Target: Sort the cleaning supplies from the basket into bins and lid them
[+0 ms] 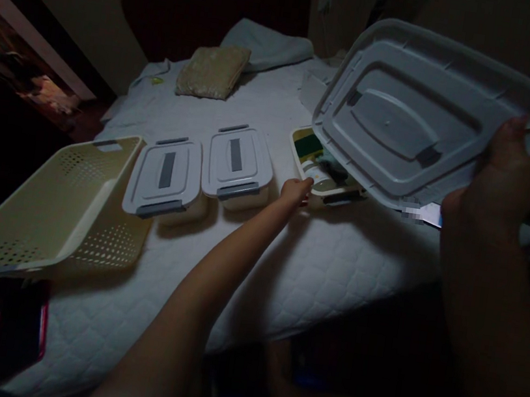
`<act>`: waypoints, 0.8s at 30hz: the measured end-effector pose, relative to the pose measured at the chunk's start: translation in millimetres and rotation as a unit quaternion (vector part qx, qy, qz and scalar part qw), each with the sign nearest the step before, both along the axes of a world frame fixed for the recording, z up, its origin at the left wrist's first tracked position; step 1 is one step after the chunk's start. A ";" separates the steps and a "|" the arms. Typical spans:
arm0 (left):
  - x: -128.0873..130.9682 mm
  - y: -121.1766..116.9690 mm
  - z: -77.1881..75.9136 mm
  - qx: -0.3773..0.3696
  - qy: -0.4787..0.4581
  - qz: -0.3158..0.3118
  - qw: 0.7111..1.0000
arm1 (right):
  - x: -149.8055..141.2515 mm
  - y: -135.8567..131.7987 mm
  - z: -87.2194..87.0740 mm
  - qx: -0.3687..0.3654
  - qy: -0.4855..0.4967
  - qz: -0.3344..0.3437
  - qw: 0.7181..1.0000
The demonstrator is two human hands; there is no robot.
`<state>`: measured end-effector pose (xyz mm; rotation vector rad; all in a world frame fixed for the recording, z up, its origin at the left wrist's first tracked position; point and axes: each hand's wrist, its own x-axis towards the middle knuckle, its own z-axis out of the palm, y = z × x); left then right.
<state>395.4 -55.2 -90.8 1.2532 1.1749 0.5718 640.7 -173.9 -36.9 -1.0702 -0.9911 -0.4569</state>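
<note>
My right hand (509,164) grips a grey plastic lid (401,139) by its near right edge, tilted up with its ribbed underside toward me. My left hand (297,191) is closed on the near left corner of an uncovered storage box (329,193) on the bed. Inside that box lie a green and yellow item (308,145), a pale rounded item (315,174) and dark things I cannot make out. The raised lid hides the box's right part. To the left of it stand two boxes with grey lids on, a nearer one (150,172) and a farther one (254,164).
A cream laundry basket (111,242) stands at the bed's left side, with a red-edged phone (22,332) in front. A beige cushion (214,72) and a rumpled pale cloth (266,47) lie near the dark headboard (212,10). The quilted bed (333,274) ends at the front.
</note>
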 end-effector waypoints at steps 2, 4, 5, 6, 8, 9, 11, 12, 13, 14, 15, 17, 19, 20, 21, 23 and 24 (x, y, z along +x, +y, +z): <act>2.6 3.0 -5.0 0.037 0.024 0.011 0.999 | 0.6 3.8 -5.5 0.048 -0.003 -0.006 0.999; 4.3 5.2 -9.4 0.044 0.020 0.011 0.999 | -1.3 7.9 -9.1 0.072 0.000 -0.020 0.997; 4.9 6.0 -11.4 0.036 0.010 0.012 0.999 | -2.1 9.6 -10.1 0.076 0.000 -0.029 0.997; 5.4 6.7 -13.5 0.028 -0.001 0.016 0.999 | -2.5 10.8 -10.8 0.081 -0.001 -0.032 0.996; 6.0 8.1 -17.8 0.026 -0.014 0.029 0.999 | -1.7 11.7 -11.4 0.090 -0.005 -0.031 0.995; 6.1 8.9 -19.8 0.033 -0.015 0.035 0.999 | -0.7 11.6 -11.7 0.091 -0.005 -0.027 0.995; 5.0 10.1 -22.2 0.050 -0.011 0.037 0.998 | 2.2 11.0 -12.7 0.084 -0.005 -0.023 0.996; 3.7 10.2 -22.2 0.055 -0.009 0.034 0.998 | 3.9 10.9 -13.7 0.078 -0.007 -0.023 0.997; 1.9 9.7 -21.1 0.057 -0.008 0.029 0.998 | 5.4 11.0 -14.9 0.072 -0.010 -0.025 0.997; -0.7 8.5 -18.9 0.055 -0.007 0.024 0.998 | 6.7 11.4 -16.2 0.067 -0.012 -0.027 0.997; -3.8 6.5 -15.6 0.051 -0.007 0.021 0.998 | 7.8 11.9 -17.6 0.062 -0.015 -0.030 0.997; -11.8 0.5 -6.8 0.036 -0.013 0.021 0.999 | 9.1 13.2 -20.1 0.054 -0.021 -0.034 0.998; -21.4 -6.8 3.2 0.019 -0.013 0.024 0.999 | 9.7 14.3 -21.7 0.057 -0.025 -0.042 0.997; -26.7 -10.5 8.1 0.017 -0.010 0.023 1.000 | 9.7 14.7 -22.2 0.068 -0.025 -0.050 0.996; -32.2 -14.1 12.8 0.012 -0.004 0.024 1.000 | 9.5 15.0 -22.3 0.079 -0.022 -0.063 0.995; -44.0 -21.1 21.3 0.000 0.009 0.015 1.000 | 8.5 14.7 -21.8 0.097 -0.011 -0.086 0.991; -50.1 -24.6 24.9 -0.003 0.010 0.004 1.000 | 7.8 14.0 -21.2 0.100 -0.007 -0.092 0.991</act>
